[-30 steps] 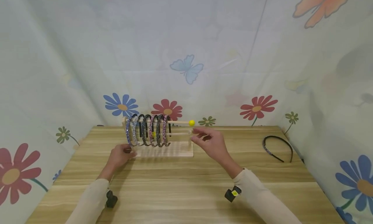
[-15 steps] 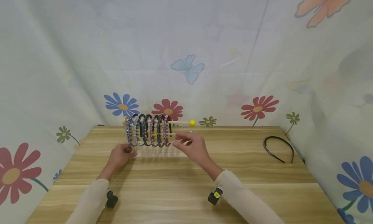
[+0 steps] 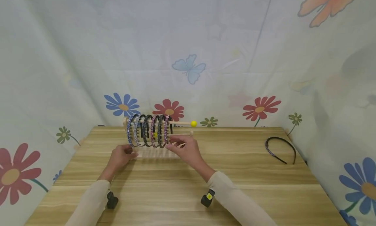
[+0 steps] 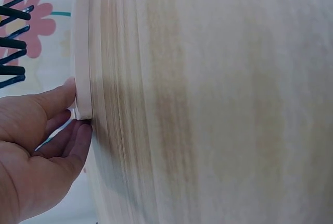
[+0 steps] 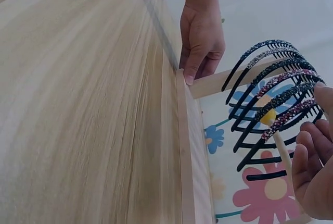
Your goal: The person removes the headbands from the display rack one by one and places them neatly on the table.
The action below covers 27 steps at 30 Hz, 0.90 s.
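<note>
Nearest us, the left sleeve [image 3: 88, 203] slants up and inward from the bottom edge, and the right sleeve [image 3: 239, 200] leans up and leftward, each with a black device [image 3: 112, 200] at the wrist. Both forearms lie low over the wood-grain tabletop [image 3: 164, 193]. Farther in, we see the left hand [image 3: 119, 155] at the left end of a pale stand; its grip is closed on the corner of the base [image 3: 155, 153], thumb on one face and fingertips bent round the end. The right hand [image 3: 185, 151] tilts inward at the right end of a row of glittery headbands [image 3: 146, 131], beside the outermost pink headband [image 3: 166, 131]. Its fingers are loosely bent and its grip stands partly spread, with a gap between thumb and fingers; we cannot tell whether it touches the band. The headbands hang side by side on the stand, above its base, and past them the upper rod [image 3: 182, 123] ends in a yellow ball [image 3: 193, 123]. Well apart to the right, a lone headband [image 3: 267, 148] lies on the tabletop. Behind everything hangs a pale backdrop [image 3: 223, 98] printed with flowers and a blue butterfly [image 3: 189, 68].
</note>
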Available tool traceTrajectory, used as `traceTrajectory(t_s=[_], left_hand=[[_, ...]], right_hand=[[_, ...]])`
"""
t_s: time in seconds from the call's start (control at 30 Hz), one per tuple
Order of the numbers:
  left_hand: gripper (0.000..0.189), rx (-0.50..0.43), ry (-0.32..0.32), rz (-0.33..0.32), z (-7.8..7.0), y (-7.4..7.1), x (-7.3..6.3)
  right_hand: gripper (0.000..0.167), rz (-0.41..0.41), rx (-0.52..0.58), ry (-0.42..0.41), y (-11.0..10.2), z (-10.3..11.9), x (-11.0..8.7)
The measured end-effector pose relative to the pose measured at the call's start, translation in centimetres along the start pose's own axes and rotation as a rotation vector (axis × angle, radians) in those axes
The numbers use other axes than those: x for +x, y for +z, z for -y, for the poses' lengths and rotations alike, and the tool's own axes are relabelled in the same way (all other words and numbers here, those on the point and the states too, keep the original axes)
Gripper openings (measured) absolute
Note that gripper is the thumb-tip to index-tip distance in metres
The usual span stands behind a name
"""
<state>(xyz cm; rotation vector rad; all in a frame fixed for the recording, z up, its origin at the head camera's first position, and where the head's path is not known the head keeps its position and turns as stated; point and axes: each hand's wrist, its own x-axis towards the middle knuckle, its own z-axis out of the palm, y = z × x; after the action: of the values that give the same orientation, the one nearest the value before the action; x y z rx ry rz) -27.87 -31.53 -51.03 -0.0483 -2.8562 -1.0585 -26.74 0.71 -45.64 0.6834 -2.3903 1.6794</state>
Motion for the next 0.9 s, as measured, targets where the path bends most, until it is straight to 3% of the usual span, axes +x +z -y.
traceTrajectory(t_s=[0.63,0.9], left_hand=[[0.016,-0.008,-0.006,-0.002,0.2,0.1,0.1],[0.016,-0.014,-0.011,0.002,0.2,0.1,0.1]], right_hand=[[0.027,0.006,0.020,-0.032,1.2,-0.3,0.4],[0.021,-0.018,-0.020,-0.051,0.8,-0.2,0.4]])
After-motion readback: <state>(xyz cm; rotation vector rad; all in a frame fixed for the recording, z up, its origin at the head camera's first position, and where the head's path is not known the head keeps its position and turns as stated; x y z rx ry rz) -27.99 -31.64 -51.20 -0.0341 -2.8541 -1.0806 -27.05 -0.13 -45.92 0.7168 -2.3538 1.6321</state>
